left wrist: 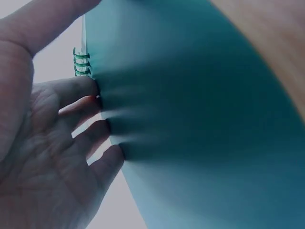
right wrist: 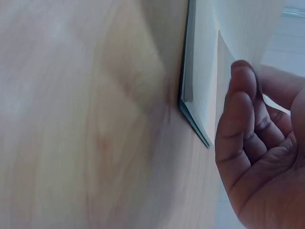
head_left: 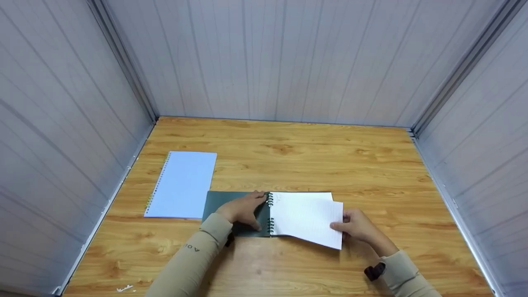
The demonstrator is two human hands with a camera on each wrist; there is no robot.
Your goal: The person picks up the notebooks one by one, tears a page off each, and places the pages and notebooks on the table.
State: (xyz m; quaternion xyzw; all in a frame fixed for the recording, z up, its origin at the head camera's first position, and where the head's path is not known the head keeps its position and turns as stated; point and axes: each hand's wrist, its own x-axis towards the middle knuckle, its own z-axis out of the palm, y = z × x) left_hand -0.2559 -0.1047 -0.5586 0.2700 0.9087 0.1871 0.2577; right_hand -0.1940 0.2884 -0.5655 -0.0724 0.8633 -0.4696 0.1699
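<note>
A spiral notebook with a dark green cover (head_left: 215, 202) lies spread on the table, its dark rings (head_left: 270, 226) in the middle and white ruled pages (head_left: 303, 195) on the right. My left hand (head_left: 244, 209) rests on the green cover beside the rings. In the left wrist view, the fingertips of the left hand (left wrist: 62, 129) press against that cover. My right hand (head_left: 359, 227) pinches the right edge of a white sheet (head_left: 315, 225) between thumb and fingers. The sheet is skewed and raised over the pages. Whether it is still attached at the rings I cannot tell.
A larger spiral notebook with a pale blue-white face (head_left: 183, 185) lies on the left, close to the green cover. White paper scraps (head_left: 124, 288) lie near the front left. Panel walls (head_left: 264, 62) border the wooden table (head_left: 288, 144) at the back and both sides.
</note>
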